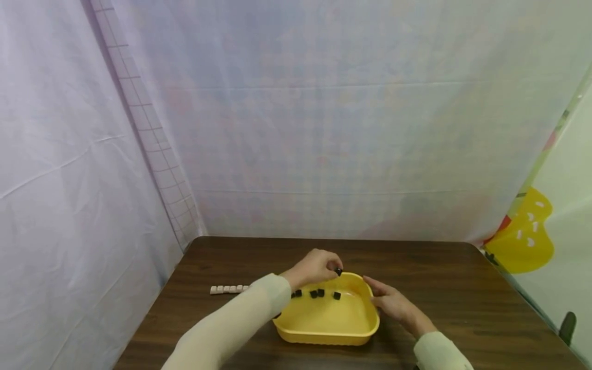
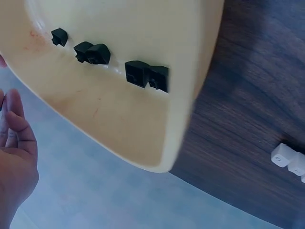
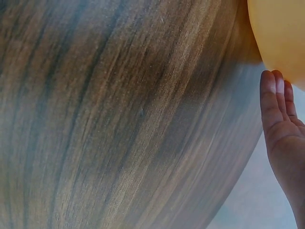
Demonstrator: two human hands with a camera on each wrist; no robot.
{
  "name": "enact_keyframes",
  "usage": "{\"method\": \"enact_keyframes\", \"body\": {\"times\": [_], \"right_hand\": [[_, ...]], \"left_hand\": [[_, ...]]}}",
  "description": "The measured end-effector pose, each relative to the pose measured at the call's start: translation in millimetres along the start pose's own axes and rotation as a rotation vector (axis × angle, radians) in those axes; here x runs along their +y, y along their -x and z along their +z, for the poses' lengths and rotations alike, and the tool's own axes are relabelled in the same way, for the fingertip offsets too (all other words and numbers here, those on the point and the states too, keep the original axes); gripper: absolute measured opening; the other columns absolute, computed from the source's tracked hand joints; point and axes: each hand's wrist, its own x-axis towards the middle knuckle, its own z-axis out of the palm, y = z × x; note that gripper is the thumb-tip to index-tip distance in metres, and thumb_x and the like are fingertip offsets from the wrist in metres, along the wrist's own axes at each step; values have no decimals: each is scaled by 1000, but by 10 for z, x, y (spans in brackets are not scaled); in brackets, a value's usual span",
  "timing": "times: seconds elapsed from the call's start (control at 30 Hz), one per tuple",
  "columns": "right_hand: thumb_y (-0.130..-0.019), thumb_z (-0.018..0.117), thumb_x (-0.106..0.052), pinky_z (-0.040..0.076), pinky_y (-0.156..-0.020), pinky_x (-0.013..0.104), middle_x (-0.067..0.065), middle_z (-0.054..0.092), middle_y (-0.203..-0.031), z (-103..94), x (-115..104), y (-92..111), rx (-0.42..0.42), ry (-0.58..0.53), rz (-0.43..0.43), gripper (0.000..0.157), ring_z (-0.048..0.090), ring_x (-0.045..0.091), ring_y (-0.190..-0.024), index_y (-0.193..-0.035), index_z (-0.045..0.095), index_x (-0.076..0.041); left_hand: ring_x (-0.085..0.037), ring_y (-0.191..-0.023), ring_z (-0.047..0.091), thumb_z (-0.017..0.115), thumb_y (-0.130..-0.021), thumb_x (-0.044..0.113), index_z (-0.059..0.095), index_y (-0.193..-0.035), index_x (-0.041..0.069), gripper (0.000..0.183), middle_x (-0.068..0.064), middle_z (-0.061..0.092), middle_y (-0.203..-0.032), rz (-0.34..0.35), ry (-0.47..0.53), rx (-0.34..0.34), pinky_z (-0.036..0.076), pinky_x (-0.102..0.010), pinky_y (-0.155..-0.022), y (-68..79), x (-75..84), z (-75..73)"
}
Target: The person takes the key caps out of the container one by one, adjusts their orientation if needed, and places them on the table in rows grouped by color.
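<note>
My left hand [image 1: 316, 268] reaches over the far side of a yellow plastic basin [image 1: 330, 339], pinching a black keycap [image 1: 339, 271] near the far rim. In the left wrist view the left hand [image 2: 18, 148] shows at the left edge, the held piece mostly hidden. Several black keycaps [image 2: 136, 73] lie inside the basin along its far wall. At the basin's right side, my right hand [image 1: 393, 302] holds the rim, thumb at the edge. The right wrist view shows fingers [image 3: 270, 98] extended against the outer wall.
A row of white keycaps [image 1: 226, 289] lies on the dark wooden table [image 1: 444, 277], left of the basin and partly hidden by the left sleeve [image 1: 231, 324]. Pale curtains [image 1: 333, 128] hang behind the table and along its sides.
</note>
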Motion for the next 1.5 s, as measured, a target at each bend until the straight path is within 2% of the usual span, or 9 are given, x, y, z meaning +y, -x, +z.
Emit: {"method": "enact_keyframes", "body": {"times": [0.1,0.3,0.4,0.63,0.77,0.93,1.17,1.5], "right_hand": [[-95,52,0,55,-80,43,34,51,-134,5,2,-6,7,4,-2,60,63,31,-102,-152,33,2],[-94,52,1,54,-80,43,33,53,-130,9,13,-10,6,11,-21,60,62,31,-102,-151,33,2],[-94,52,2,54,-80,43,32,53,-130,10,17,-8,11,8,-18,60,61,31,-103,-152,33,2],[-94,52,1,54,-81,44,34,51,-133,10,24,1,5,-9,-24,60,61,31,-104,-152,33,2],[-96,52,0,54,-81,44,35,50,-134,12,25,7,-16,-13,-31,60,61,31,-105,-152,31,3],[-96,52,-1,55,-80,43,35,50,-133,14,16,16,-23,-12,-35,60,62,31,-102,-152,30,4],[-95,54,-1,53,-77,41,28,58,-125,9,10,17,25,27,-12,59,61,29,-99,-151,35,1],[-96,52,-1,53,-76,41,34,52,-131,-23,33,21,-25,-9,-43,61,62,28,-96,-152,29,4]], "left_hand": [[-5,-83,60,72,-93,16,72,-112,17,19,8,66,-94,-10,20,11,51,-24,-72,46,-21,-30],[-22,-79,68,63,-99,23,71,-104,16,12,0,71,-96,-27,145,27,53,-25,-62,167,-87,-125],[-25,-80,69,64,-98,22,72,-103,16,10,-3,72,-97,-40,163,38,53,-25,-61,225,-123,-190],[-16,-94,67,70,-94,21,70,-121,12,28,1,71,-106,-90,142,85,54,-29,-76,332,-227,-324],[-16,-101,65,71,-94,21,71,-122,12,30,-2,70,-114,-105,116,102,54,-33,-84,423,-297,-403],[-16,-94,64,71,-93,19,73,-116,12,24,-2,69,-110,-120,144,152,54,-35,-80,582,-411,-505],[-15,-86,58,73,-92,19,73,-113,12,23,2,64,-99,-120,171,246,51,-34,-73,798,-642,-645],[-16,-90,60,74,-90,15,73,-115,11,25,2,65,-99,-229,160,371,52,-39,-78,1157,-918,-749]]}}
